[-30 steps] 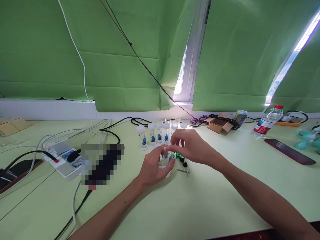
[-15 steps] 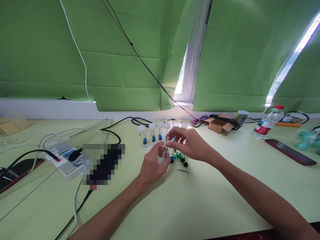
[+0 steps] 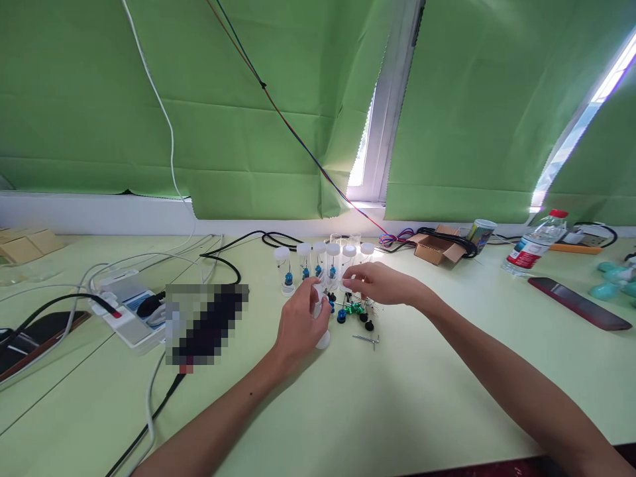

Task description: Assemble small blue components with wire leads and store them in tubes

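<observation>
Fingers of the left hand (image 3: 301, 324) curl around a small clear vial (image 3: 320, 317) with a white cap at its lower end, held tilted just above the pale green table (image 3: 397, 397). Fingertips of the right hand (image 3: 382, 283) are pinched together near the vial's upper end; whether they grip anything is too small to tell. Just behind both hands stands a row of capped vials (image 3: 322, 265) with blue pieces inside. Small blue, green and black parts (image 3: 350, 311) lie scattered between the hands, with a metal key (image 3: 366, 340) beside them. To the left sits a power strip (image 3: 126, 311); to the right, well apart, lie a water bottle (image 3: 534, 250) and a dark phone (image 3: 576, 303).
</observation>
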`<state>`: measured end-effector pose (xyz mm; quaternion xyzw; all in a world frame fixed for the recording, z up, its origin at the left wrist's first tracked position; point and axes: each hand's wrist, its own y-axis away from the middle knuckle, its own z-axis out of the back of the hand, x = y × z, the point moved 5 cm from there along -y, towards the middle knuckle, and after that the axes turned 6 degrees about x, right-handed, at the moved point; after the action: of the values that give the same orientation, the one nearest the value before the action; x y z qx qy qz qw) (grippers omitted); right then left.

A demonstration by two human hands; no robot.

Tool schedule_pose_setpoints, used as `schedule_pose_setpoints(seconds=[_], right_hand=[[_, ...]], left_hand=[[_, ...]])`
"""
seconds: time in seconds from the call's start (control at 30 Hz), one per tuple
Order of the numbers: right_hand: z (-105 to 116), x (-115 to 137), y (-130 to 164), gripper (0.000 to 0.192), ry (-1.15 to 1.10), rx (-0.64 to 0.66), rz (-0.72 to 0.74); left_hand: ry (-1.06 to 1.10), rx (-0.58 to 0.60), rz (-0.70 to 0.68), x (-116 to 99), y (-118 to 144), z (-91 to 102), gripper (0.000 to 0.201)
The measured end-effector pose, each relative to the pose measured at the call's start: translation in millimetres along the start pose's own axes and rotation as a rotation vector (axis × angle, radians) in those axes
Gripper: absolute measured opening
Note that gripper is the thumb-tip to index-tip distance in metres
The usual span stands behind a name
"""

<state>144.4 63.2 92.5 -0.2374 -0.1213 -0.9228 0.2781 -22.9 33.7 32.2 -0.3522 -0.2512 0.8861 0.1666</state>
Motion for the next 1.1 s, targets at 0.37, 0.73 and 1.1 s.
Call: schedule_pose_setpoints(seconds=[0.37, 0.73, 1.1], right_hand=[[-17.4, -12.1, -8.7, 0.018, -0.152, 0.217, 0.057], [-19.3, -14.1, -13.6, 0.013, -0.192, 0.161, 0.067], [-19.0, -12.3, -13.0, 0.014, -0.152, 0.127, 0.083]], left_hand=[[0.012, -0.002, 0.004, -2.5, 0.6, -0.5, 0.028], [0.026, 0.008, -0.024, 0.1, 1.1, -2.6, 0.027], [0.027, 0.020, -0.015, 0.1, 0.9, -2.8, 0.026]])
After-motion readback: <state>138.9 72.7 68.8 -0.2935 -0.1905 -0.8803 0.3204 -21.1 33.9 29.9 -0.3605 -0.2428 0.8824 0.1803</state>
